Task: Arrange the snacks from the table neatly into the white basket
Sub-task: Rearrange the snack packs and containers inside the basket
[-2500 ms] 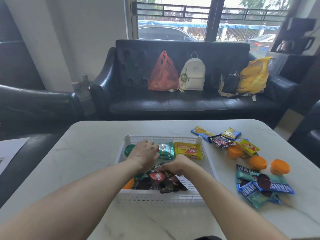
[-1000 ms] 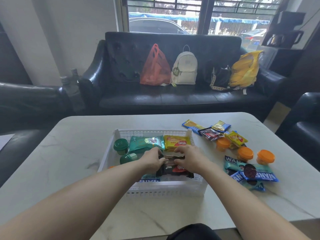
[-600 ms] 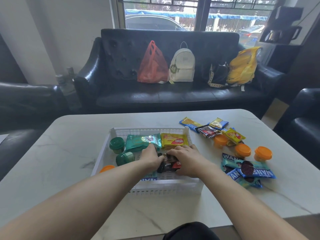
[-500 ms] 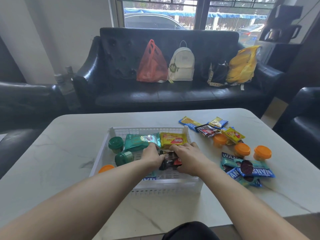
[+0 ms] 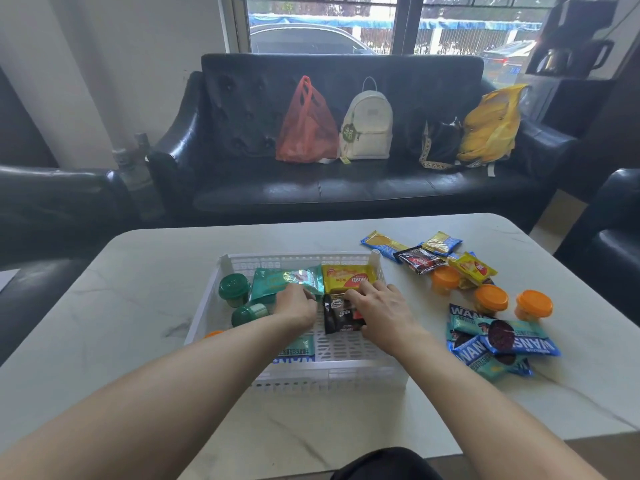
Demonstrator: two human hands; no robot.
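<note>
Broadly, the white basket (image 5: 388,370) sits mid-counter (image 5: 138,341), partly filled, with more snacks loose on its right. Inside it, the left hand (image 5: 294,306) and right hand (image 5: 379,308) are both closed onto the dark packets (image 5: 341,315). Squaring them flat below the yellow packet (image 5: 348,279) would likely keep rows tidy.

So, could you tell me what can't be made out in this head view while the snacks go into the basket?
- Orange item at the white basket's near-left corner: only a sliver shows past the left forearm.
- Teal packet on the basket floor: mostly under that forearm.
- Dark packets: both the left hand and the right hand cover their edges; grip unclear.
- Small print on wrappers: too small to read.
</note>
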